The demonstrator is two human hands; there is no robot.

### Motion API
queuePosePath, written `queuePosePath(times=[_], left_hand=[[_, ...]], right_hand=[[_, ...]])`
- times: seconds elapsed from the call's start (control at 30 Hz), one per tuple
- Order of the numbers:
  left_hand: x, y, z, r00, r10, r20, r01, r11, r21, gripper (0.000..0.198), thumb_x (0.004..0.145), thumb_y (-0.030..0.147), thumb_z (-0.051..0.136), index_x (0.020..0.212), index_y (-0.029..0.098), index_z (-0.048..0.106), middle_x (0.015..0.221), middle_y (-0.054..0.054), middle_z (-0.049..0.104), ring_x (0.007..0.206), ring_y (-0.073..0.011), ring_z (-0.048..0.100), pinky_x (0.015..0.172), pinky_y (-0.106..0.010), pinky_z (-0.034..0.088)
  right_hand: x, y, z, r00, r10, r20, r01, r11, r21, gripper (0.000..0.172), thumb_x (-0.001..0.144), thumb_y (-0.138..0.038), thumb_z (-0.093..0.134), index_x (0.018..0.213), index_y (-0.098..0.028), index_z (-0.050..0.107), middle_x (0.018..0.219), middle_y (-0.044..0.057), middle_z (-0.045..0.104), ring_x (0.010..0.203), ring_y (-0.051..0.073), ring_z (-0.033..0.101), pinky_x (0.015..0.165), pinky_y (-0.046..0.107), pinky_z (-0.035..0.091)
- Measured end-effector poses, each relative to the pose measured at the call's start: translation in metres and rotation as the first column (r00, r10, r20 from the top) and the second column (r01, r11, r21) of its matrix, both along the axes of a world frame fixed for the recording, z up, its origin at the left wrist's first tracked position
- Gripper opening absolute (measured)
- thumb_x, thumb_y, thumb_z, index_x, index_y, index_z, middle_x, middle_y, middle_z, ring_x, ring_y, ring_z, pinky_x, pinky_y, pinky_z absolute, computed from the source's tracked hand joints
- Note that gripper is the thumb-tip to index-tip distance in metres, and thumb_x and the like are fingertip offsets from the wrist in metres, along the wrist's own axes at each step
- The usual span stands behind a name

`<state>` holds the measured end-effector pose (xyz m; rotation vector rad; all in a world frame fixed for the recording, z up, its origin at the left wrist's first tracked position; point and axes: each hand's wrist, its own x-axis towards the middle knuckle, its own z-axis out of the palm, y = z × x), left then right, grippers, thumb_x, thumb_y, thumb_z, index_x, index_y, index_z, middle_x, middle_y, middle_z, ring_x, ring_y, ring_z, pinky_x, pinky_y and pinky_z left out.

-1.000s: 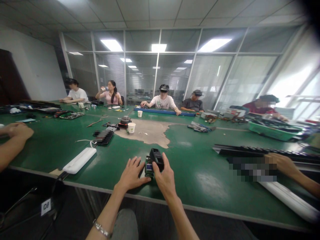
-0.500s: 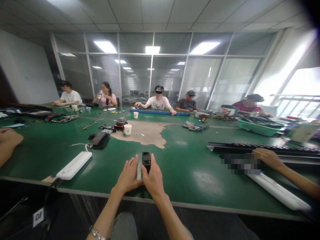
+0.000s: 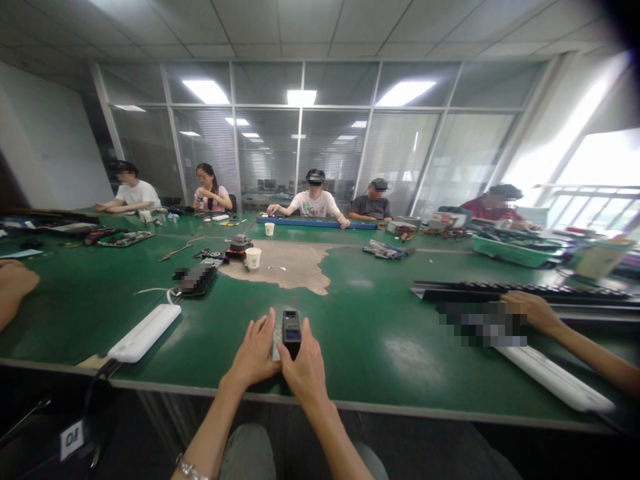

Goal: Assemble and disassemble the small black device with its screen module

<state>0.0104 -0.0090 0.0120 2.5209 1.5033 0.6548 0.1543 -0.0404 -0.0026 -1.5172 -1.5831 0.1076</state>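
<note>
A small black device [image 3: 291, 329] with a little screen stands on the green table [image 3: 370, 333] near its front edge. My right hand [image 3: 303, 368] wraps round its lower part, fingers closed on it. My left hand [image 3: 254, 355] lies beside it on the left, fingers stretched and together, touching a pale grey piece [image 3: 277, 345] between the hands. A metal bracelet [image 3: 187, 469] shows on my left wrist.
A white oblong unit [image 3: 145, 331] lies at the left, another white bar [image 3: 555, 377] at the right under a neighbour's hand [image 3: 535, 310]. Another person's fist [image 3: 15, 280] rests far left. Paper cups [image 3: 253, 257], tools and several seated people are farther back.
The black device has swung from tilted to upright and drawn closer to the table's front edge with both hands. My view has turned slightly to the right.
</note>
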Motion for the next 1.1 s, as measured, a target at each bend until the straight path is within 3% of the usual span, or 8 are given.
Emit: queuePosePath(times=[0.27, 0.4, 0.53, 0.83, 1.1], left_hand=[[0.0, -0.002, 0.004, 1.0, -0.008, -0.01, 0.008, 1.0, -0.017, 0.105, 0.072, 0.042, 0.059, 0.148, 0.017, -0.01, 0.147, -0.013, 0.035, 0.138, -0.0278, 0.025, 0.115, -0.052, 0.013], [-0.001, 0.001, 0.002, 1.0, -0.015, -0.015, 0.015, 1.0, -0.02, 0.105, 0.074, 0.057, 0.057, 0.148, 0.018, -0.005, 0.153, -0.014, 0.024, 0.139, -0.0304, 0.024, 0.114, -0.053, 0.014], [-0.001, 0.003, 0.0, 1.0, -0.007, -0.03, 0.007, 1.0, -0.019, 0.105, 0.072, 0.069, 0.054, 0.149, 0.019, 0.003, 0.155, -0.014, 0.018, 0.14, -0.0322, 0.021, 0.114, -0.053, 0.015], [-0.001, 0.003, 0.002, 0.995, -0.013, -0.101, 0.011, 1.0, -0.022, 0.088, 0.076, 0.076, 0.041, 0.144, 0.02, 0.031, 0.151, -0.011, 0.03, 0.141, -0.0315, 0.02, 0.114, -0.052, 0.013], [-0.001, 0.002, 0.003, 0.995, -0.015, -0.1, 0.015, 1.0, -0.004, 0.084, 0.076, 0.077, 0.04, 0.142, 0.024, 0.035, 0.151, -0.01, 0.031, 0.14, -0.0322, 0.021, 0.114, -0.055, 0.014]], right_hand=[[0.0, -0.001, 0.009, 0.995, 0.032, -0.091, -0.036, 0.998, -0.045, 0.066, 0.086, -0.039, 0.049, 0.141, -0.006, 0.032, 0.132, 0.02, 0.051, 0.119, 0.029, 0.052, 0.097, 0.044, 0.042], [0.005, -0.001, 0.031, 0.983, 0.044, -0.178, -0.044, 0.999, 0.0, 0.065, 0.088, -0.043, 0.046, 0.141, -0.008, 0.032, 0.136, 0.018, 0.048, 0.125, 0.027, 0.047, 0.101, 0.041, 0.04], [0.023, 0.001, 0.044, 0.976, -0.028, -0.217, 0.035, 0.999, 0.031, 0.068, 0.087, -0.047, 0.047, 0.141, -0.009, 0.033, 0.139, 0.017, 0.045, 0.127, 0.026, 0.045, 0.104, 0.041, 0.037], [0.061, -0.001, 0.004, 0.989, -0.113, -0.094, 0.112, 0.994, -0.013, 0.067, 0.087, -0.046, 0.045, 0.139, -0.004, 0.035, 0.135, 0.021, 0.048, 0.125, 0.029, 0.047, 0.102, 0.043, 0.039], [0.062, -0.003, 0.0, 0.993, -0.106, -0.056, 0.104, 0.993, -0.049, 0.067, 0.087, -0.042, 0.046, 0.139, -0.002, 0.035, 0.134, 0.022, 0.048, 0.125, 0.029, 0.047, 0.103, 0.042, 0.039]])
